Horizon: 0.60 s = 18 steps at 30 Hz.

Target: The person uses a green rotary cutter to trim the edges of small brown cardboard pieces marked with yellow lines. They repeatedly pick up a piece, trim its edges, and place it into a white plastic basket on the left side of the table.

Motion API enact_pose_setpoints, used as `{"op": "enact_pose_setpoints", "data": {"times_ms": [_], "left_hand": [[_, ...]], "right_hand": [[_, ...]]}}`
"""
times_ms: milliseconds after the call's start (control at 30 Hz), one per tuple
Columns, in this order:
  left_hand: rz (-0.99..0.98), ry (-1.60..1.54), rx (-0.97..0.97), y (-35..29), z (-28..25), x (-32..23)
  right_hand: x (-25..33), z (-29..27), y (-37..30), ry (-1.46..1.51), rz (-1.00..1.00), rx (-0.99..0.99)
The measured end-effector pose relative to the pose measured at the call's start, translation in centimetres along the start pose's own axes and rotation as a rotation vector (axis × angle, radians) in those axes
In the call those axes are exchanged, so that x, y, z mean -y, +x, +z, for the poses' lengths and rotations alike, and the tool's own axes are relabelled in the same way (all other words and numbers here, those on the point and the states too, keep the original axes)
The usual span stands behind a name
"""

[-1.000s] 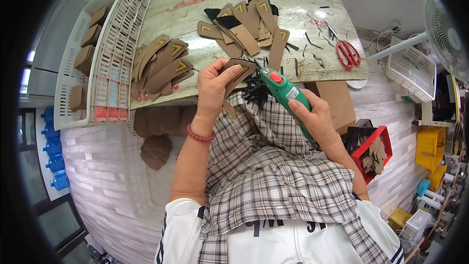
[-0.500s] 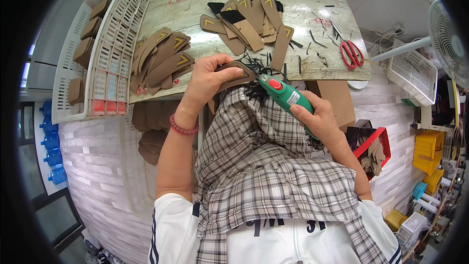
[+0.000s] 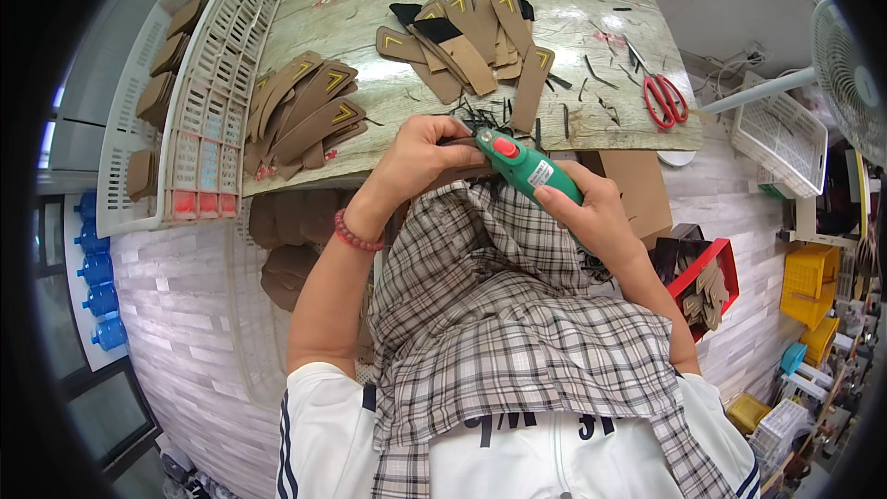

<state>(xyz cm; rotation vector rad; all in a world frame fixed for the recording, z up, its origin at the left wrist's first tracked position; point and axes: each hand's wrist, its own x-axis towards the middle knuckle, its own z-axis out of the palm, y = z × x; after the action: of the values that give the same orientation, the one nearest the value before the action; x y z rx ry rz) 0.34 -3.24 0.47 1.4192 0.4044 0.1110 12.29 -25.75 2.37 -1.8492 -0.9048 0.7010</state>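
Scissors [image 3: 663, 98] right on table [image 3: 591, 0], crate [image 3: 199, 111] left, piles between.

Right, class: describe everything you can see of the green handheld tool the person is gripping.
The green handheld tool has a chunky green plastic-looking body with a red button on top near its front end and a pale label along its side. The right hand wraps around its rear half. It lies slanted, its nose pointing up-left toward the table edge, where it meets a brown piece pinched in the left hand. Its working tip is hidden.
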Motion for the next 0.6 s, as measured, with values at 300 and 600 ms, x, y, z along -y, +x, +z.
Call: {"op": "enact_pose_setpoints", "data": {"times_ms": [300, 600], "left_hand": [[0.456, -0.597, -0.847, -0.3, -1.7, 0.6], [-0.036, -0.809, -0.480, -2.5, 4.5, 5.7]], "right_hand": [[-0.9, 0.3, -1.7, 0.202, 0.118, -0.116], [-2.0, 1.2, -2.7, 0.185, 0.163, -0.139]]}}
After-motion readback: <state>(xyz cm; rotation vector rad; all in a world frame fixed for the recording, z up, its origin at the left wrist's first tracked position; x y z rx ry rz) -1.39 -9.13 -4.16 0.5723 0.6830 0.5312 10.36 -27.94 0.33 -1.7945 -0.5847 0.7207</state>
